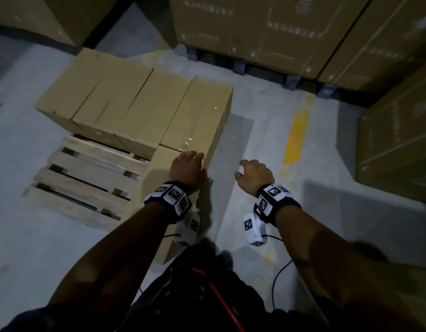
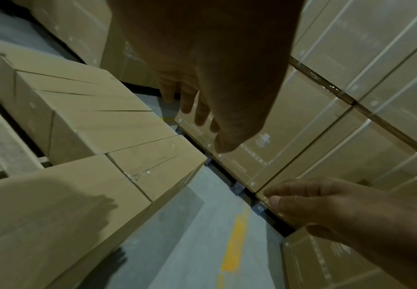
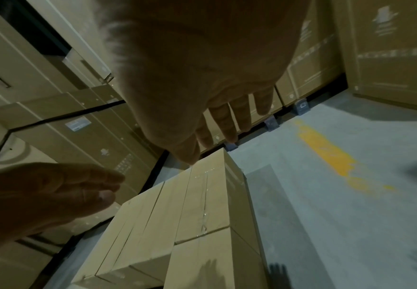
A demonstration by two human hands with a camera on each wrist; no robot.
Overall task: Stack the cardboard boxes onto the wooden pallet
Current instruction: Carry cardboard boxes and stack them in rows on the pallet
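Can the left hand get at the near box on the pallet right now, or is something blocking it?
Probably yes. The left hand is open and already over the near box on the wooden pallet, nothing between them. The right hand hangs open over the floor, clear of it.

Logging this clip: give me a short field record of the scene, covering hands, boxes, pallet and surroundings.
left hand: open, above the near box, contact unclear
right hand: open, over the floor, holds nothing
row of boxes: four side by side on the far part of the wooden pallet
pallet: near-left slats bare
surroundings: tall cartons behind, yellow floor marking
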